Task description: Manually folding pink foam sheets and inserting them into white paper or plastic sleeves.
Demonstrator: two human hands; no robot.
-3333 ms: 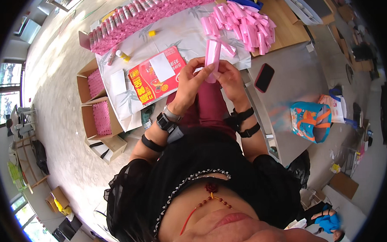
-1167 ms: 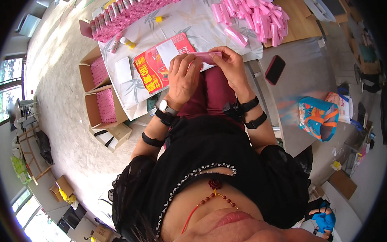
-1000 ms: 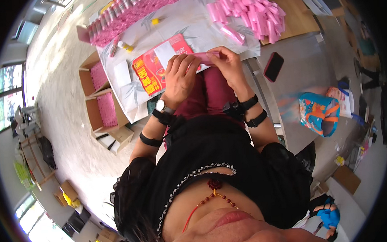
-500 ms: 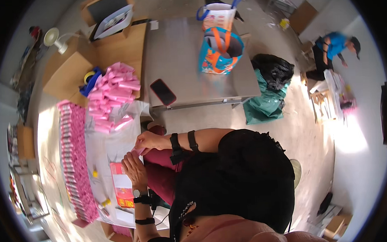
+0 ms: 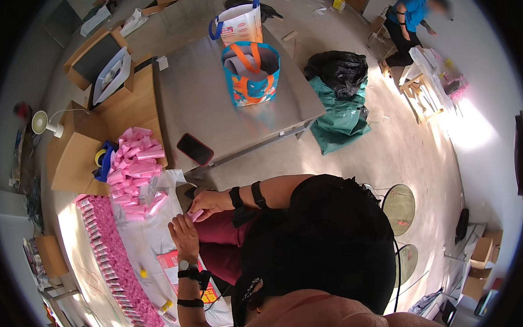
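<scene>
Both hands meet at centre-left of the frame on one small pink box. The right hand pinches its upper-right end between thumb and fingertips; the left hand closes on its lower-left end from below, fingers curled round it. Whether the left thumb presses the box or only rests beside it cannot be told. The box's long axis runs diagonally, from lower left to upper right, so it bridges the two sets of fingers and lies in them rather than away from either. The right hand covers a little more of it and seems the nearer; the difference is slight.

Below the hands shows a dark red lap. To the left lies a white sheet with a red-and-yellow leaflet on it. Farther left, a long row of pink boxes runs down the frame edge. Above the hands a loose pile of pink boxes sits near a blue tape dispenser. A dark phone lies on the grey table, well above, with a blue-and-orange bag beyond it.
</scene>
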